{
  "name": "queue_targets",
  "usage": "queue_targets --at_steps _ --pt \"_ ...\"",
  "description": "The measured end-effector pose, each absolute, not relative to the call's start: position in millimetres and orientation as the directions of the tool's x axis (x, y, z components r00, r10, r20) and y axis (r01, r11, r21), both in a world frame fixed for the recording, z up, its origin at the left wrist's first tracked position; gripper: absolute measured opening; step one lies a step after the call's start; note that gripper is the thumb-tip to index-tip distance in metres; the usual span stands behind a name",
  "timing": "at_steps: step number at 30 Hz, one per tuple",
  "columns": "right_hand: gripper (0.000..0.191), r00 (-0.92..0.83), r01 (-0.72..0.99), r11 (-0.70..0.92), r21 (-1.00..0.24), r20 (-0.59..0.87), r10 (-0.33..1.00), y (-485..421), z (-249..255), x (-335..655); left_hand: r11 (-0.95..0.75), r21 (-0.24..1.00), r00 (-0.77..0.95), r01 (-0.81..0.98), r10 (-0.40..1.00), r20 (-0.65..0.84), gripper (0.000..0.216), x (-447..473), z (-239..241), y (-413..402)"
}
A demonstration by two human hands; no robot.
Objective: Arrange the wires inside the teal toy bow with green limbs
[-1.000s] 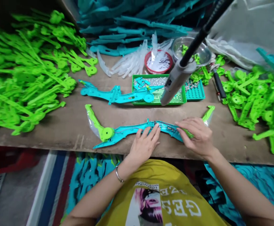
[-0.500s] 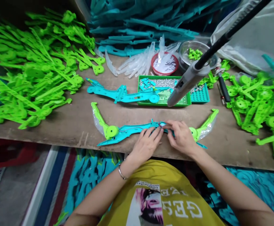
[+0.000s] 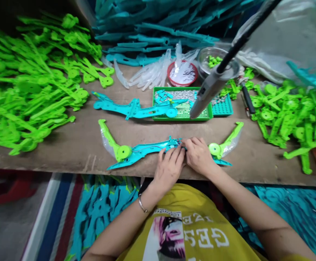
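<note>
1. A long teal plastic toy bow [image 3: 147, 150] with bright green curved ends lies near the front edge of the brown wooden table [image 3: 73, 145].
2. The left hand [image 3: 170, 168] and right hand [image 3: 198, 156] touch side by side, fingers pressed down on the bow's middle.
3. A grey hanging screwdriver tool [image 3: 205, 96] dangles just behind, over a green tray of small silver screws [image 3: 182, 112].
4. Another teal bow piece [image 3: 125, 107] lies behind.
5. Piles of green plastic arms [image 3: 33, 90] sit at both sides.

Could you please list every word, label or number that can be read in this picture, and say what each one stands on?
"GES": large white letters, upside down to the camera and cut off by the lower edge, on the person's yellow printed T-shirt.
"IZE": smaller white letters above them, also partial.
The small white strip above the shirt's picture is too small and blurred to read.
Nothing readable on the wooden workbench or the plastic parts.
</note>
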State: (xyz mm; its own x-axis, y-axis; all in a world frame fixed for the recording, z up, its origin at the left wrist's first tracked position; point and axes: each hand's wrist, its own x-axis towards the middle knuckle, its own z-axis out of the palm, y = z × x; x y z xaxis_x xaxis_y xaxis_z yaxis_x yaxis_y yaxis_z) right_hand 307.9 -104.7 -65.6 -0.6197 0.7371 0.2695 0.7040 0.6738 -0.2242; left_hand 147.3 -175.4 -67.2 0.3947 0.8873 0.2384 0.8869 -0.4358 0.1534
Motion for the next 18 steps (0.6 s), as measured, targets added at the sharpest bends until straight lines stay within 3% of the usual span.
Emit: queue_targets --at_steps 6,13,18 --pt "0.031 -0.515 0.776 0.539 -0.328 0.164 0.841 -108.2 -71.9 298.6 -0.473 0.147 0.404 0.869 0.849 0.341 0.036 145.5 -74.3 -166.9" --pt "0.023 -0.521 0.823 0.512 -0.248 0.033 0.853 -96.0 -39.5 291.4 -0.522 0.101 0.453 0.847 0.808 0.377 0.034 144.2 -82.5 -158.4" --pt "0.015 -0.491 0.847 0.483 -0.221 0.02 0.871 -84.7 -21.7 292.8 -0.558 0.056 0.487 0.828 0.765 0.421 0.028 142.5 -85.0 -147.2"
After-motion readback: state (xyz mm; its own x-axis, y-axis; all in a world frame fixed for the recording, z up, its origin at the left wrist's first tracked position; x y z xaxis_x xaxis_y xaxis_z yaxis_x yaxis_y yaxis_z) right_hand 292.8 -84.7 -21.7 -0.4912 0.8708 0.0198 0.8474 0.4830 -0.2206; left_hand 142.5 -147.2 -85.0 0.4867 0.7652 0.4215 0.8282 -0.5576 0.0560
